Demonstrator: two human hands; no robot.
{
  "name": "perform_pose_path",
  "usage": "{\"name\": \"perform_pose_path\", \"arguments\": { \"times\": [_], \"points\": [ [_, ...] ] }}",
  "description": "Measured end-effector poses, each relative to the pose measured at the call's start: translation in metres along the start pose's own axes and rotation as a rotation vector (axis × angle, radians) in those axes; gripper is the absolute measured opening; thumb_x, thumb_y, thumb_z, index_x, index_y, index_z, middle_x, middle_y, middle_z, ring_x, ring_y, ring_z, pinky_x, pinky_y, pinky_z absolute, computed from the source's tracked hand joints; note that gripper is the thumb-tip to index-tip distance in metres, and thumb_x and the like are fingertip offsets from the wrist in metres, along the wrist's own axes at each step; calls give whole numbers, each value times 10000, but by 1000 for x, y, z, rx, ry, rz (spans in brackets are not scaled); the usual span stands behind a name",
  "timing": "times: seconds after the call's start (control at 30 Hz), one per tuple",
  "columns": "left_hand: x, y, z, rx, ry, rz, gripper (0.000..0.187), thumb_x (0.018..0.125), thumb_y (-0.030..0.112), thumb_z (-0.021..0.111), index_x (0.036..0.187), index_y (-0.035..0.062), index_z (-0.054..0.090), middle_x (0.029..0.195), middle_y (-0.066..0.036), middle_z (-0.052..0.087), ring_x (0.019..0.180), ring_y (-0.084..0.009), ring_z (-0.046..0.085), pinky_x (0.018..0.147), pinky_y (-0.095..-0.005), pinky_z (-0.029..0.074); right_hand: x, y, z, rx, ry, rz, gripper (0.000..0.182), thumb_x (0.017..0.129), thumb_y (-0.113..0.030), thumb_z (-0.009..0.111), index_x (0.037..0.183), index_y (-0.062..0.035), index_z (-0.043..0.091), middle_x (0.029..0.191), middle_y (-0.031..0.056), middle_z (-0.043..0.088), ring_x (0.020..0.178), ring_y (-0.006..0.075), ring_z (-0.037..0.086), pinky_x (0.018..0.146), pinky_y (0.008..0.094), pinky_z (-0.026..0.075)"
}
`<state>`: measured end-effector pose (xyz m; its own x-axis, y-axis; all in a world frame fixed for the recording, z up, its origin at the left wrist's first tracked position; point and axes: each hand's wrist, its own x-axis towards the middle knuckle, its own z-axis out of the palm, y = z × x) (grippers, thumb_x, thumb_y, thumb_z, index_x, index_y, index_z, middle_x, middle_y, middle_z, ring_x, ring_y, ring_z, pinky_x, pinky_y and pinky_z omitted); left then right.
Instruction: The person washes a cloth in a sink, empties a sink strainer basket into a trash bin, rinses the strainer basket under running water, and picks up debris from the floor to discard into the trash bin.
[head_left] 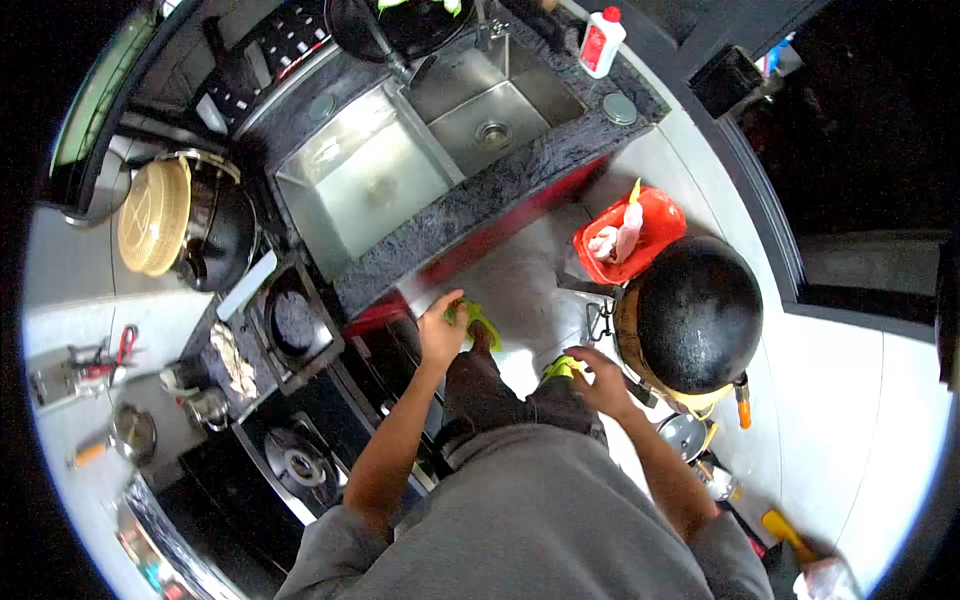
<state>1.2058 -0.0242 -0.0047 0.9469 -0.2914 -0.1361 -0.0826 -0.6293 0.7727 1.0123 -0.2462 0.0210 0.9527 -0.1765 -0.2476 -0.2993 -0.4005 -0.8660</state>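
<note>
My left hand (pixel 441 330) hangs in front of me with loosely bent fingers and nothing visible in it. Below it on the floor is one bright green slipper (pixel 484 325), worn on my foot. My right hand (pixel 602 384) hangs lower on the right, fingers apart and empty, above the other green slipper (pixel 562 368). Ahead stands the steel sink, with a wide left basin (pixel 340 220) and a smaller right basin (pixel 530 100) that has a drain. A large black wok (pixel 700 315) sits right of my right hand.
A red bin (pixel 667 215) holding crumpled waste stands beyond the wok. On the dark counter (pixel 560 150) are a white bottle with a red cap (pixel 602 45) and, behind the sink, a black pan (pixel 350 30). A gas burner (pixel 300 465) and yellow basket (pixel 155 218) are left.
</note>
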Motion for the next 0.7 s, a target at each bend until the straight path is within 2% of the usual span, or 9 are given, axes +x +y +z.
{"name": "perform_pose_path", "arguments": {
  "times": [0.07, 0.17, 0.23, 0.37, 0.43, 0.47, 0.6, 0.67, 0.7],
  "points": [
    [-10, -34, 32, 5, 22, 96, 254, 747, 83, 631, 997, 41, 622, 954, -147, 638, 874, -231, 632, 753, -299, 482, -11, 6, 9, -3, -27, -18, 401, 731, -8, 561, 1125, -68, 518, 1141, 166, 526, 1064, 325, 501, 902, 365, 414],
    [-19, -47, 76, 67, -82, 49, 272, 740, 75, 638, 1008, 40, 615, 976, -139, 635, 906, -229, 621, 778, -302, 476, -37, 21, 20, -58, -97, -4, 345, 748, -31, 561, 1090, -54, 527, 1094, 167, 552, 987, 340, 539, 869, 376, 431],
    [-24, -80, 126, -81, -189, 51, 247, 751, 66, 615, 995, 25, 611, 936, -147, 633, 877, -275, 620, 802, -320, 476, -59, 36, 26, 16, -137, 8, 321, 763, -34, 552, 1083, -48, 531, 1048, 169, 571, 927, 339, 557, 829, 388, 442],
    [-26, -142, 174, 218, -314, 42, 303, 735, 127, 622, 1020, 28, 592, 1027, -156, 581, 909, -275, 576, 785, -361, 477, -76, 43, 32, 131, -143, 248, 278, 757, -15, 541, 1032, -42, 569, 980, 172, 594, 888, 349, 566, 792, 395, 456],
    [-26, -176, 208, 448, -472, -133, 310, 731, 153, 608, 1027, 60, 595, 1027, -159, 575, 935, -306, 550, 799, -374, 468, -93, 83, 54, 65, -114, 276, 278, 757, -23, 545, 1032, -47, 572, 993, 168, 593, 910, 343, 571, 799, 385, 463],
    [-31, -217, 236, 420, -337, 187, 299, 725, 142, 594, 1016, 74, 597, 976, -158, 573, 929, -321, 538, 806, -393, 455, -94, 99, 58, 2, -81, 321, 272, 758, -28, 548, 1027, -50, 577, 985, 165, 598, 937, 335, 572, 817, 376, 460],
    [-9, -252, 263, 561, -495, 138, 349, 670, 144, 659, 1003, 62, 592, 997, -143, 562, 959, -291, 523, 855, -373, 424, -77, 144, 79, 34, -67, 348, 260, 752, -15, 567, 1011, -31, 594, 993, 157, 609, 924, 316, 584, 812, 358, 459],
    [14, -288, 294, 577, -628, 332, 349, 678, 111, 628, 1021, 61, 581, 1012, -136, 553, 957, -290, 530, 860, -377, 426, -64, 205, 100, 46, -9, 313, 240, 748, -13, 568, 985, -31, 600, 958, 150, 614, 896, 299, 593, 793, 355, 465],
    [16, -300, 299, 582, -637, 318, 349, 678, 111, 628, 1021, 61, 581, 1012, -136, 553, 957, -290, 530, 860, -377, 426, -62, 221, 111, 78, 10, 340, 236, 746, -11, 568, 978, -31, 602, 945, 147, 615, 886, 291, 597, 781, 354, 471]
  ]
}}
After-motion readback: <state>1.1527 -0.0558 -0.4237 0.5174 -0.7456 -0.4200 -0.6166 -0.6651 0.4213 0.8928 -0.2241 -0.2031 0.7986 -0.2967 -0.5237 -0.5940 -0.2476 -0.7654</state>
